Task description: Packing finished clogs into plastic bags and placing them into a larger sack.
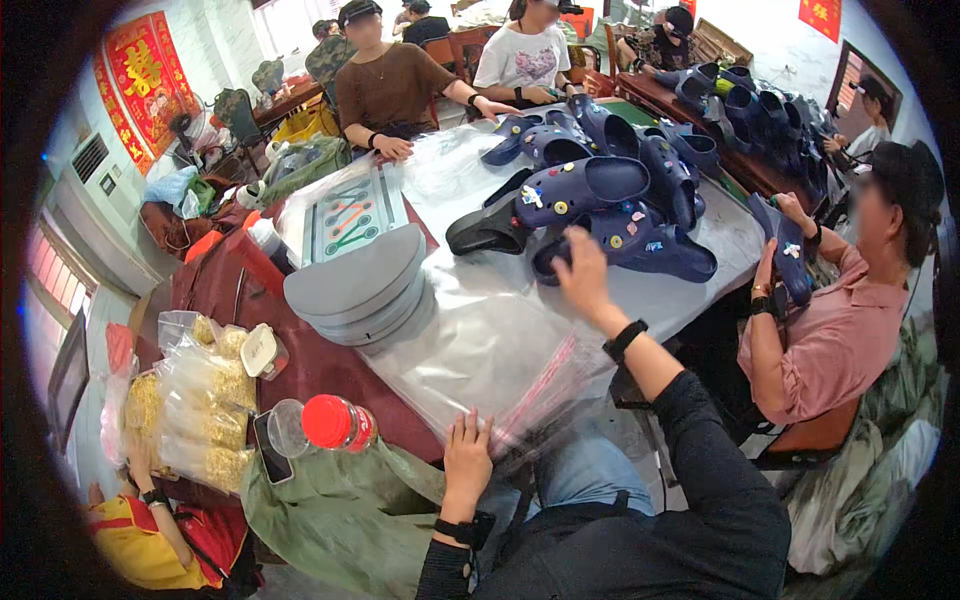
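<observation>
My left hand (467, 456) lies with its fingers stretched out on the near edge of a stack of clear plastic bags (480, 350), which has a pink strip along one side. Farther ahead, my right hand (583, 272) reaches to a pile of navy clogs, fingers apart. It is at the near side of a navy clog (640, 245) dotted with small charms; whether the fingertips touch it cannot be made out. On top of the pile rests another charm-covered clog (600, 190), and a black clog (490, 225) sits at its left.
Grey curved sheets (355, 285) are stacked left of the bags. A red-lidded jar (335, 422), a phone (272, 450) and bagged golden bits (205, 400) lie nearer. At right, a co-worker (825, 330) holds a clog (780, 245); others sit across the table.
</observation>
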Action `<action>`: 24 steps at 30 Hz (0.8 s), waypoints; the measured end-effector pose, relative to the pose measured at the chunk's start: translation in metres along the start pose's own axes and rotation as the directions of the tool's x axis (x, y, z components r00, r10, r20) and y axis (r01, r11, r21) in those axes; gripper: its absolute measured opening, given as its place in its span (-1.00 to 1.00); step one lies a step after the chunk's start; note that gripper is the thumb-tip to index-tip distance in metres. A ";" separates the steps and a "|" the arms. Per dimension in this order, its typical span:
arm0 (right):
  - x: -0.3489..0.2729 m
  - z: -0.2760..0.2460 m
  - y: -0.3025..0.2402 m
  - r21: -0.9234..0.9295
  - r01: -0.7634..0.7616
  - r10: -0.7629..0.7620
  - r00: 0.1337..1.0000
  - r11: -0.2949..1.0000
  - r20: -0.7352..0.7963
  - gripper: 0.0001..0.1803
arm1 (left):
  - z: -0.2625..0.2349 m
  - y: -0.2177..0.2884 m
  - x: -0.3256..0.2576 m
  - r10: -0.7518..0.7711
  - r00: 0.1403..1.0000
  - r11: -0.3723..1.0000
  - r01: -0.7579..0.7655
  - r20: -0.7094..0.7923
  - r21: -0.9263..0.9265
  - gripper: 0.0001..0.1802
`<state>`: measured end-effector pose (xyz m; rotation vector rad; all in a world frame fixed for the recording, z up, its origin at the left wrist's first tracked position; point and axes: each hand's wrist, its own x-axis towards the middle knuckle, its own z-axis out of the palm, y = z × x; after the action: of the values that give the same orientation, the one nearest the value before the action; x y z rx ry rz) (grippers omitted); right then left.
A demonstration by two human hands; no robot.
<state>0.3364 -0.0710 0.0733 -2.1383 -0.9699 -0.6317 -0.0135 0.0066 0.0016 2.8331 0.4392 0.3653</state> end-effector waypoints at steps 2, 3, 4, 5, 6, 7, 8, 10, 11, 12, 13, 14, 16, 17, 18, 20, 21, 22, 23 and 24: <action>0.033 -0.016 0.023 -0.055 -0.017 0.005 0.977 0.998 -0.212 -0.34 | 0.000 0.003 0.002 0.001 1.000 1.000 -0.001 -0.004 0.012 -0.53; 0.043 -0.018 0.030 -0.121 -0.054 0.025 0.973 0.991 -0.228 -0.32 | 0.000 0.003 0.002 -0.007 1.000 1.000 0.008 -0.014 0.021 -0.53; 0.053 -0.019 0.038 -0.215 -0.083 0.043 0.982 0.973 -0.185 -0.33 | 0.001 0.003 0.003 -0.011 1.000 1.000 0.011 -0.028 0.026 -0.53; 0.062 -0.019 0.047 -0.307 -0.105 0.061 0.987 0.946 -0.150 -0.34 | 0.002 0.002 0.007 -0.007 0.999 1.000 0.008 -0.038 0.030 -0.53; 0.068 -0.017 0.054 -0.305 -0.102 0.055 0.986 0.947 -0.160 -0.34 | 0.003 0.001 0.011 0.002 0.999 0.999 0.000 -0.044 0.048 -0.54; 0.070 -0.014 0.058 -0.358 -0.103 0.070 0.992 0.928 -0.105 -0.41 | 0.004 0.001 0.011 0.003 0.999 0.998 0.000 -0.043 0.064 -0.55; 0.072 -0.013 0.063 -0.410 -0.101 0.087 0.995 0.906 -0.052 -0.48 | 0.004 0.002 0.012 0.001 0.999 0.998 0.003 -0.049 0.067 -0.55; 0.074 -0.010 0.061 -0.422 -0.085 0.079 0.996 0.903 -0.032 -0.59 | 0.004 0.003 0.011 -0.016 0.999 0.999 0.018 -0.042 0.045 -0.55; 0.073 -0.010 0.055 -0.441 -0.074 0.076 0.997 0.894 -0.013 -0.69 | 0.005 0.002 0.011 -0.028 0.998 0.998 0.031 -0.049 0.054 -0.55; 0.072 -0.011 0.049 -0.469 0.021 -0.055 0.997 0.883 -0.059 -0.83 | 0.007 0.001 0.010 -0.021 0.998 0.998 0.024 -0.052 0.063 -0.56; 0.070 -0.015 0.045 -0.462 0.024 -0.058 0.997 0.886 -0.060 -0.83 | 0.006 0.002 0.010 -0.008 0.999 0.998 0.012 -0.050 0.069 -0.56; 0.069 -0.019 0.040 -0.426 0.106 -0.133 0.991 0.899 -0.034 -0.83 | 0.005 0.002 0.011 -0.004 0.998 0.999 0.007 -0.061 0.053 -0.57; 0.066 -0.025 0.031 -0.387 0.227 -0.269 0.961 0.894 -0.058 -0.88 | 0.001 0.002 0.012 -0.001 0.999 0.998 0.004 -0.043 0.068 -0.58; 0.064 -0.028 0.027 -0.384 0.231 -0.274 0.960 0.894 -0.062 -0.88 | -0.001 0.003 0.014 0.006 1.000 0.997 -0.004 -0.023 0.078 -0.58; 0.060 -0.033 0.024 -0.381 0.282 -0.354 0.926 0.880 -0.134 -0.87 | 0.000 0.002 0.016 0.004 1.000 0.997 -0.001 -0.029 0.081 -0.58; 0.054 -0.052 0.010 -0.337 0.378 -0.465 0.854 0.862 -0.232 -0.82 | 0.002 0.004 0.019 -0.006 0.999 0.999 0.007 -0.033 0.047 -0.55; 0.046 -0.059 0.003 -0.333 0.383 -0.469 0.851 0.861 -0.234 -0.82 | 0.003 0.004 0.020 -0.012 0.999 0.999 0.014 -0.037 0.049 -0.55; 0.035 -0.069 -0.002 -0.243 0.318 -0.374 0.895 0.917 -0.242 -0.81 | 0.005 0.006 0.025 0.019 0.999 0.999 -0.017 -0.048 0.043 -0.53; 0.023 -0.076 -0.008 -0.144 0.245 -0.274 0.931 0.959 -0.241 -0.79 | 0.006 0.006 0.028 0.045 0.997 0.998 -0.042 -0.057 0.041 -0.52; 0.010 -0.080 -0.017 -0.028 0.209 -0.209 0.945 0.978 -0.250 -0.79 | 0.006 0.004 0.029 0.039 0.998 0.998 -0.036 -0.059 0.045 -0.52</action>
<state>0.3176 -0.1183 0.1377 -1.9113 -1.0600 -0.9829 0.0167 0.0108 0.0028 2.8830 0.4117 0.4536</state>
